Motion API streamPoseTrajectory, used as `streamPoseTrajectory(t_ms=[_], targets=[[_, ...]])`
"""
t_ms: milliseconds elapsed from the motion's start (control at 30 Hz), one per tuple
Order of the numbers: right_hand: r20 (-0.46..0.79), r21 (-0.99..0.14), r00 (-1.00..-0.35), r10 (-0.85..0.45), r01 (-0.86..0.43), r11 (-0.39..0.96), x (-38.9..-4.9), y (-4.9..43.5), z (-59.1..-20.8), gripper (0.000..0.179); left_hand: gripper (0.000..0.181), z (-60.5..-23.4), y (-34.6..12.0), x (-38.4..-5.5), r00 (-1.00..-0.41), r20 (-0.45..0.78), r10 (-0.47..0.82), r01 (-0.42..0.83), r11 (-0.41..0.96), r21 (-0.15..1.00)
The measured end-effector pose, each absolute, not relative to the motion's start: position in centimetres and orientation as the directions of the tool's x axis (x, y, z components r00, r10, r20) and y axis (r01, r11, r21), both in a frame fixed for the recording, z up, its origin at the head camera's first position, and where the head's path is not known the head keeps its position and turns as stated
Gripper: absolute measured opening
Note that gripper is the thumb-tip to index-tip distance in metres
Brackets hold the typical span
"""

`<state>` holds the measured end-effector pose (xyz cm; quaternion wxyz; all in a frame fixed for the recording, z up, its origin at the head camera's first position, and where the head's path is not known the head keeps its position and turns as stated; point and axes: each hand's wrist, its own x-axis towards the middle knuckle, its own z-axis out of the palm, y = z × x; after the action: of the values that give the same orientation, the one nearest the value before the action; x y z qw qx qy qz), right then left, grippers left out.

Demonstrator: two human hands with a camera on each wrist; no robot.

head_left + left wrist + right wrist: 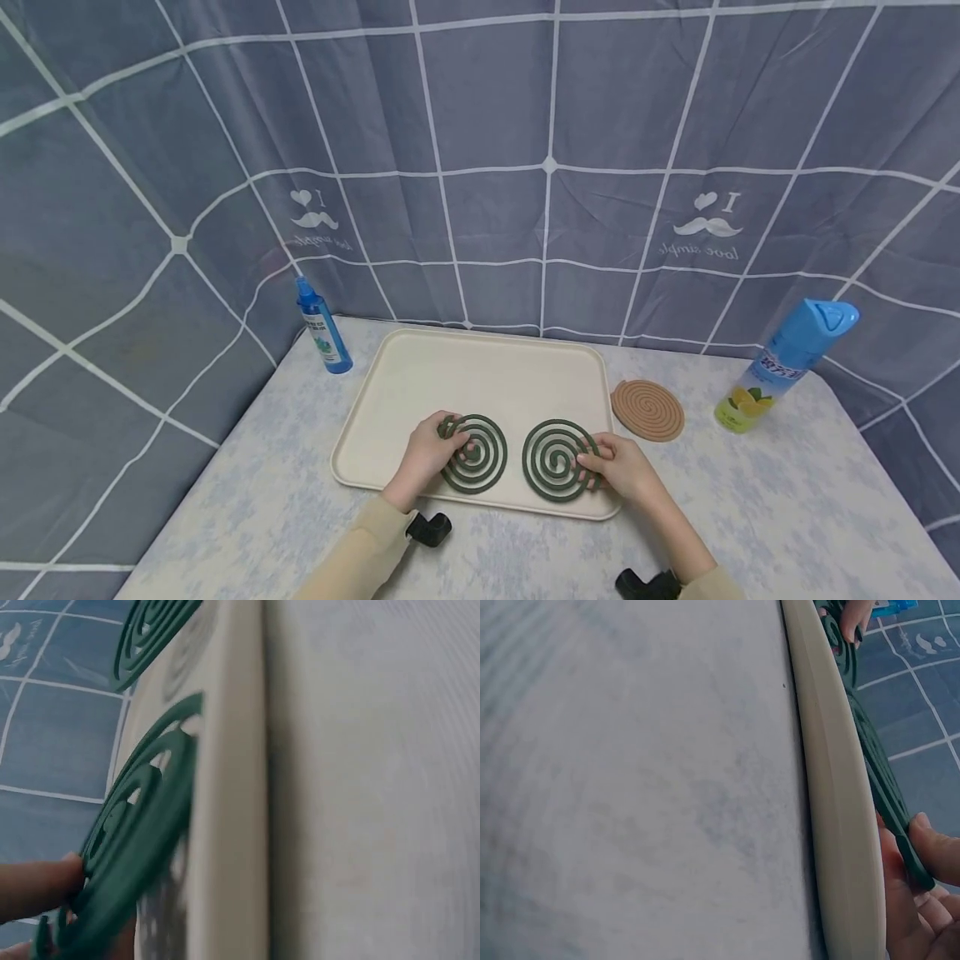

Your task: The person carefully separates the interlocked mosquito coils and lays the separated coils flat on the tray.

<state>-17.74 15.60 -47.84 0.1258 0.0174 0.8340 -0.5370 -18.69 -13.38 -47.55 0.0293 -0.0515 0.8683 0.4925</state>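
Two green mosquito coils are held above the front part of a cream tray point(480, 375). My left hand point(426, 454) pinches the left coil point(491, 477) at its outer left side, thumb on top. In the left wrist view this coil point(142, 825) tilts over the tray's rim. My right hand point(626, 468) pinches the right coil point(534, 458) by its right edge, thumb above and fingers beneath. The right wrist view shows that coil point(881, 772) nearly edge-on. A narrow gap separates the two coils in the head view.
A brown spiral coil point(648, 410) lies at the tray's right edge. Farther right stands a blue and yellow-green spray can point(780, 371). At the back left is a blue spray bottle point(324, 327). Grey-blue checked curtains point(495, 217) hang behind the marbled table point(247, 500).
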Motion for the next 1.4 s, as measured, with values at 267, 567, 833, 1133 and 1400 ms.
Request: streamPoseTrajectory(t_ms=[267,567,833,1133,1400], targets=[[-0.243,-0.888,-0.963,-0.115,0.174,0.425,-17.6,16.1,-47.8,0.028,0.059,-47.4,-12.8,-17.8,-1.0,0.03,-0.005,0.019,0.681,0.732],[-0.228,-0.84,-0.971,-0.07,0.16,0.518,-17.7,16.2,-47.6,0.032,0.078,-48.4,-12.6,-17.1,-0.98,0.008,0.201,0.16,0.754,0.637],[-0.136,-0.678,-0.991,-0.02,0.078,0.73,-17.1,15.9,-47.1,0.049,0.078,-48.8,-12.7,-17.0,-0.98,0.013,0.199,0.164,0.768,0.619],[0.012,-0.525,-0.997,-0.077,-0.072,0.848,-16.2,15.3,-46.6,0.059,0.079,-48.8,-12.9,-16.7,-0.977,0.001,0.212,0.165,0.755,0.634],[-0.079,-0.541,-0.972,-0.22,-0.144,0.829,-16.2,14.8,-47.2,0.087,0.097,-48.9,-13.4,-16.7,-0.963,-0.052,0.265,0.172,0.752,0.636]])
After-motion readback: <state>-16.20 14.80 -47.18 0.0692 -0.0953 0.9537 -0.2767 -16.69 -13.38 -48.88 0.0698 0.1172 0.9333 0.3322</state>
